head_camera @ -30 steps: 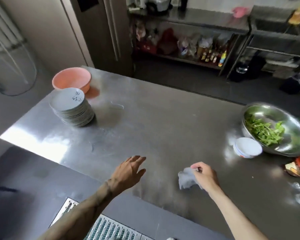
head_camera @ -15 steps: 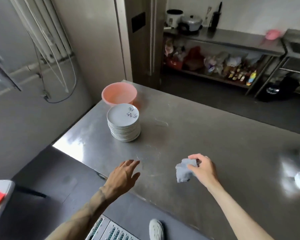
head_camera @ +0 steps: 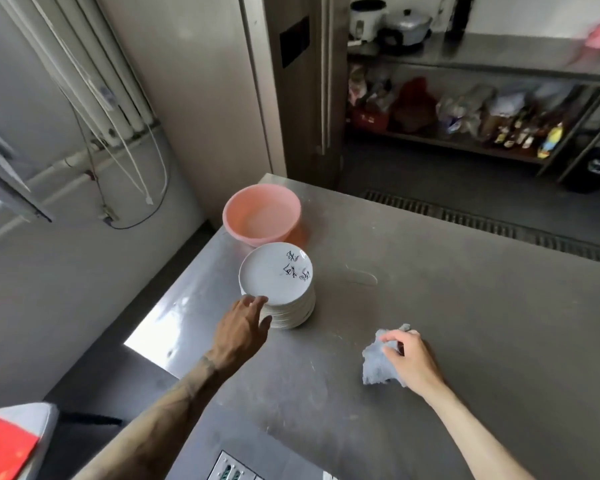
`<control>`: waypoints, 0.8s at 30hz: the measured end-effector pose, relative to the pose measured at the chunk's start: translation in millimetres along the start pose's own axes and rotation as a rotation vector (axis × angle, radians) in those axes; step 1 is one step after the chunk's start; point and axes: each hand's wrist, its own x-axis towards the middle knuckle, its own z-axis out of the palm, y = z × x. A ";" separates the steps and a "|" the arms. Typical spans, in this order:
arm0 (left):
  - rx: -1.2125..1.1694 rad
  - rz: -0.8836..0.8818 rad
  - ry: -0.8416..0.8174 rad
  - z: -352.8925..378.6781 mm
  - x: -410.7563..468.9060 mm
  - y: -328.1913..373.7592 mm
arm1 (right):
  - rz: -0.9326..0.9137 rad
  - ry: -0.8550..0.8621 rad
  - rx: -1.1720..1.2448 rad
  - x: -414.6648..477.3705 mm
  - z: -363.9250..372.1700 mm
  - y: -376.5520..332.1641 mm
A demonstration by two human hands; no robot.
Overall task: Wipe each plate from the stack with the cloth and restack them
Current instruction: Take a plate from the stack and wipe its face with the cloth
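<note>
- Plate stack [head_camera: 286, 308] stands at the tabletop's [head_camera: 447, 289] far-left corner, just beside a pink basin [head_camera: 260, 216].
- Left hand [head_camera: 243, 327]: fingers spread at the top plate's [head_camera: 274, 275] near rim, gripping nothing.
- Right hand [head_camera: 411, 363]: fingers clamped on the cloth [head_camera: 378, 367].
- Recommended: lift one plate only, by its rim.

a commercial kitchen: a stainless steel worktable [head_camera: 430, 306], a steel shelf unit [head_camera: 482, 60] carrying a rice cooker [head_camera: 366, 19], pots and sauce bottles [head_camera: 520, 133], a floor drain grate [head_camera: 482, 220]
</note>
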 end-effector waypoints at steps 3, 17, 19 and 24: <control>0.008 -0.014 0.017 -6.8 36.3 -14.4 | 0.001 0.024 0.025 11.1 4.4 -12.1; -0.250 -0.096 -0.051 -0.1 118.9 -69.9 | 0.139 0.191 0.090 5.4 40.4 -51.5; -0.344 -0.163 -0.063 -1.9 121.8 -72.7 | 0.146 0.213 0.105 1.0 44.9 -51.0; -0.416 -0.324 -0.102 -3.9 128.6 -70.5 | 0.168 0.220 0.129 -8.9 52.4 -48.0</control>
